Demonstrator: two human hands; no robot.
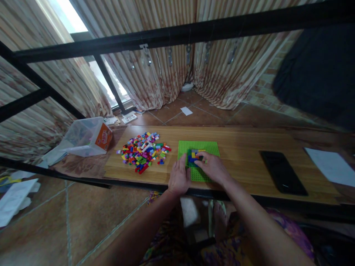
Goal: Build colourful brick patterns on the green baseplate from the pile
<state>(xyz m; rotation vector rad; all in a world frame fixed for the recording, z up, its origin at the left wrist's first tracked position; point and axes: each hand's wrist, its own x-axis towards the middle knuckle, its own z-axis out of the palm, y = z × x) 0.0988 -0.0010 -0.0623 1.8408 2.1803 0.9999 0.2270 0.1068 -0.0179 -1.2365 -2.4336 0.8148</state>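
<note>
A green studded baseplate (202,177) lies on the wooden board, with a small build of blue, green, yellow and grey toy bricks (192,157) on its middle. My left hand (179,176) rests on the plate's left edge, its fingers stretched forward beside the build. Over the right side of the build, my right hand (214,167) has thumb and index finger curled together. A small orange toy brick shows between those fingertips; part of the build is hidden behind them. Left of the plate spreads a pile of loose, many-coloured toy bricks (144,149).
A clear plastic box (83,138) with an orange label stands at the far left. On the right lie a black phone or tablet (283,171) and white paper (332,166). A black metal bar (172,37) crosses above the board, with hooks hanging from it.
</note>
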